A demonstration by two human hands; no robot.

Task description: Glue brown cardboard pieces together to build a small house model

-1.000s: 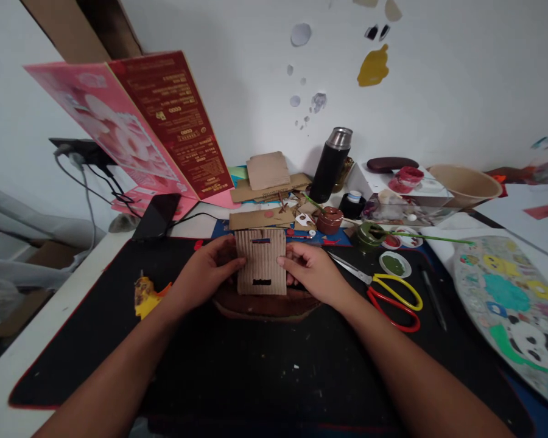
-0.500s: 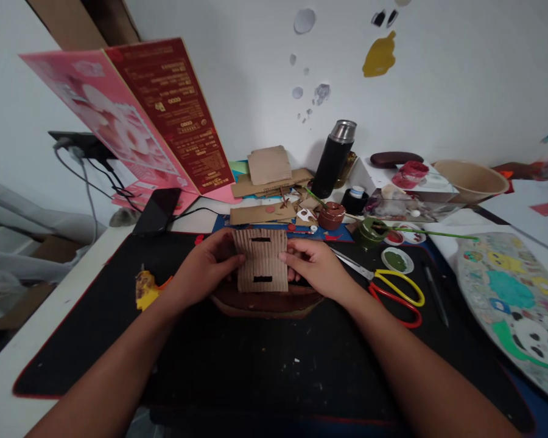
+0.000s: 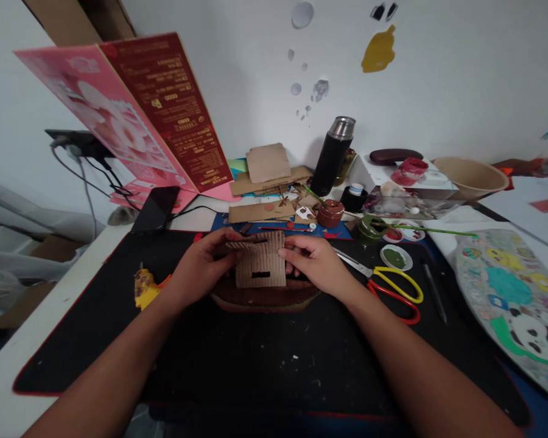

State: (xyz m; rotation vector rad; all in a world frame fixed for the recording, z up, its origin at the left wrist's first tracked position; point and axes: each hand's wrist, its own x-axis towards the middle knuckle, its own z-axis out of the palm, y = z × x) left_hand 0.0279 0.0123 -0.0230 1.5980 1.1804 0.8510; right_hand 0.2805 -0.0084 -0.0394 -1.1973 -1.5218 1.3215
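Between my two hands is a piece of corrugated cardboard (image 3: 261,261) with two dark slots cut through it. My left hand (image 3: 203,264) pinches its left side, where the upper left part is bent over. On the right edge, the thumb and fingers of my right hand (image 3: 315,260) close on the cardboard. Just beneath it lies a brown, curved-edged cardboard piece (image 3: 265,301), partly covered by the slotted one. To the left of my left hand is a yellow glue gun (image 3: 146,289). Scissors (image 3: 383,283) with yellow and red handles lie right of my right hand.
A black desk mat (image 3: 256,365) covers the desk. Behind my hands stand a black thermos (image 3: 332,157), a brown paint jar (image 3: 331,213), a green paint jar (image 3: 369,230) and cardboard scraps (image 3: 268,164). A phone (image 3: 156,210) and a pink-red folder (image 3: 164,112) are at the left.
The upper left of the slotted cardboard, flat before, is now bent over at the upper slot. Both hands keep their hold in nearly the same place.
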